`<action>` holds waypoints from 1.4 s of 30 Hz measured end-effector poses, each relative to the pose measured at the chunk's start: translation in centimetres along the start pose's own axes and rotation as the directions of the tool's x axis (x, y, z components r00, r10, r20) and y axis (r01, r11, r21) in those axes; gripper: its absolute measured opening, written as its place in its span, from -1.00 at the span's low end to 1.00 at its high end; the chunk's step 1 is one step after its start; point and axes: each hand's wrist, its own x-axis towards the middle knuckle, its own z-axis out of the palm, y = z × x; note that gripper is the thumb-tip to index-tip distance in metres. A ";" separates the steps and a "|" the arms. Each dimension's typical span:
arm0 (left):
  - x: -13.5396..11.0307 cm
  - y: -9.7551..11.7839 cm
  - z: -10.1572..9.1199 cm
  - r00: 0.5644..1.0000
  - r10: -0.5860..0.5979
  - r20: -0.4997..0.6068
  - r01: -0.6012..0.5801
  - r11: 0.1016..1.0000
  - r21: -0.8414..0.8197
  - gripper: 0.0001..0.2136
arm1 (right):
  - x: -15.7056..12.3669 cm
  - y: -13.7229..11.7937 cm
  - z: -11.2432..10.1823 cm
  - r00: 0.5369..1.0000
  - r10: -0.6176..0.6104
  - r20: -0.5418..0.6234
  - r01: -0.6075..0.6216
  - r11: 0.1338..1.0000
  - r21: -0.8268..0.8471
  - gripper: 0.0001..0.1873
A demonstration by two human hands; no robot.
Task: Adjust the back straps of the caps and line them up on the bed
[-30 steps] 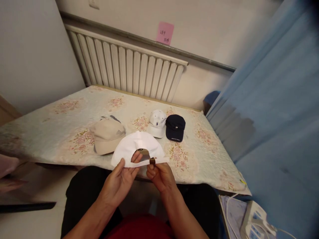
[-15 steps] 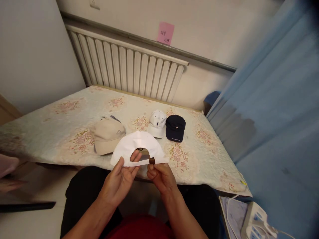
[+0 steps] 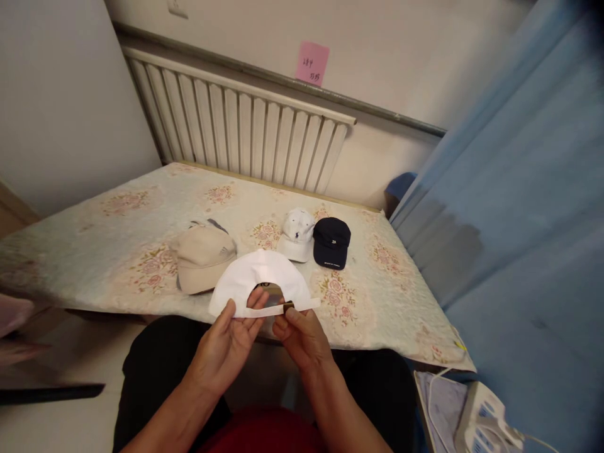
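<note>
Above my lap I hold a white cap (image 3: 257, 267) with its back opening and strap turned toward me. My left hand (image 3: 224, 346) grips the cap's left lower edge, thumb in front, with some fingers showing through the opening. Thumb and fingers of my right hand (image 3: 304, 333) pinch the strap at its dark buckle (image 3: 288, 306); the strap's free end sticks out to the right. Just beyond lies a beige cap (image 3: 205, 255) on the left. A smaller white cap (image 3: 296, 234) with a dark logo touches a navy cap (image 3: 332, 243) at the right.
The caps lie on a bed with a floral cover (image 3: 396, 302). Behind it are a white radiator (image 3: 236, 119) and a pink note (image 3: 312, 63). A blue curtain (image 3: 509, 207) hangs at right, above a power strip (image 3: 486, 418). Part of another person's hand (image 3: 23, 352) shows at left.
My right thumb has moved up onto the buckle, and the right fingers have shifted slightly left beneath the strap. The left hand and the white cap stay nearly in place.
</note>
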 end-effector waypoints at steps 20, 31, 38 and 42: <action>-0.2 0.0 -0.2 0.999 0.016 -0.034 -0.016 1.000 0.017 -0.67 | 0.2 0.2 -0.3 0.998 -0.042 -0.042 0.045 0.996 0.071 -0.87; -0.2 -0.1 -0.1 0.999 0.014 -0.033 -0.014 1.000 -0.002 -0.67 | 0.2 0.0 0.2 0.991 -0.068 -0.111 0.073 0.997 0.036 -0.83; -0.2 0.0 -0.4 1.000 -0.008 -0.020 0.008 1.000 -0.001 -0.66 | 0.1 -0.1 0.2 0.992 -0.078 -0.104 0.080 0.997 0.020 -0.82; -0.2 0.1 -0.6 1.000 -0.017 -0.006 0.016 1.000 -0.022 -0.62 | 0.1 -0.1 0.1 0.989 -0.089 -0.120 0.092 0.996 0.021 -0.83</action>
